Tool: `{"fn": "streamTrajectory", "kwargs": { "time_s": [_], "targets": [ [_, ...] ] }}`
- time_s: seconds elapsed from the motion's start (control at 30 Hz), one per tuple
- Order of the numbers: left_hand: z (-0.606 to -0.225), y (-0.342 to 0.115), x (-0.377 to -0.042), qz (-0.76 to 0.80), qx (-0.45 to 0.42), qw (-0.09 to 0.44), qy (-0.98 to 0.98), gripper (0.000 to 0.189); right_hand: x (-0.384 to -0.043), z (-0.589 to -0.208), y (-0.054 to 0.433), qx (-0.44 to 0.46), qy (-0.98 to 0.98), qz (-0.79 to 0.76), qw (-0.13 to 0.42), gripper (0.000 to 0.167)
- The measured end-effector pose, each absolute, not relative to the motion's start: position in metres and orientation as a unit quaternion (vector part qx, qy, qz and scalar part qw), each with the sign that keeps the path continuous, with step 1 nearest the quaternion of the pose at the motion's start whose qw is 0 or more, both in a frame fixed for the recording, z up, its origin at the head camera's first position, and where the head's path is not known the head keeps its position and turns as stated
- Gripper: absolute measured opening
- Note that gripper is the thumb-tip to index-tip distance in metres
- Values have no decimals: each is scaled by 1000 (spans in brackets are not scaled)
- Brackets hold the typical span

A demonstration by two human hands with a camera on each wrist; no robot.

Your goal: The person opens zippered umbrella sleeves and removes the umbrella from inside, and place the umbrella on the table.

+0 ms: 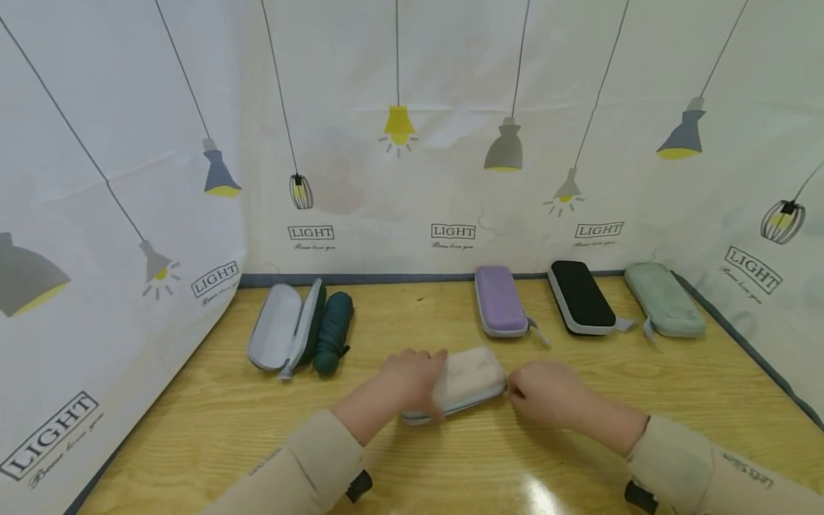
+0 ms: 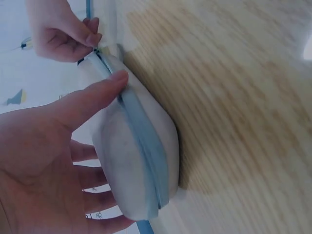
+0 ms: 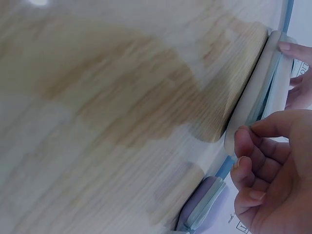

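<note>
A beige zippered case [image 1: 473, 375] with a pale blue zipper band [image 2: 141, 129] lies on the wooden table in front of me. My left hand [image 1: 412, 383] grips its left part, the thumb along the zipper band and the fingers spread over the far face. At the case's right end, my right hand [image 1: 547, 393] pinches the zipper pull between thumb and forefinger; the fingers mostly hide the pull. In the right wrist view the zipper seam is parted beside my right fingertips [image 3: 243, 141], showing a narrow dark gap.
An open case [image 1: 275, 329] with a pale lining stands at the left beside a folded dark green umbrella [image 1: 335, 329]. Purple [image 1: 501, 300], black [image 1: 582, 297] and mint green [image 1: 666, 300] cases lie along the back right. A lamp-printed curtain [image 1: 399, 193] borders the table [image 1: 412, 315].
</note>
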State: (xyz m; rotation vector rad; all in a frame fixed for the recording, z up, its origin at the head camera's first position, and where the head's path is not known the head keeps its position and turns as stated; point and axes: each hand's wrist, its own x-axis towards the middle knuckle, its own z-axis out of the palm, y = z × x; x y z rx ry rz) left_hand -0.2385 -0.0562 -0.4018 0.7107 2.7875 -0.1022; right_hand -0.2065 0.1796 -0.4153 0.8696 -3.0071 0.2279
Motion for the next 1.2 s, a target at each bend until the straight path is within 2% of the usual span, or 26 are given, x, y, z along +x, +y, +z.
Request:
{"fn": "streamTrajectory", "kwargs": {
  "time_s": [0.23, 0.47, 0.77, 1.0, 1.2],
  "targets": [
    [-399, -49, -229, -68, 248, 100, 961, 103, -203, -418, 176, 279, -956, 84, -7, 31],
    [-396, -50, -234, -76, 261, 90, 958, 97, -195, -416, 171, 305, -948, 89, -11, 34],
    [-395, -47, -249, -91, 260, 112, 955, 91, -188, -414, 160, 332, -937, 99, -35, 34],
    [-397, -44, -263, -86, 300, 101, 945, 79, -185, -416, 156, 356, -929, 99, -20, 31],
    [-396, -45, -270, -105, 349, 100, 926, 81, -179, -417, 152, 379, -921, 91, 5, 28]
  ]
}}
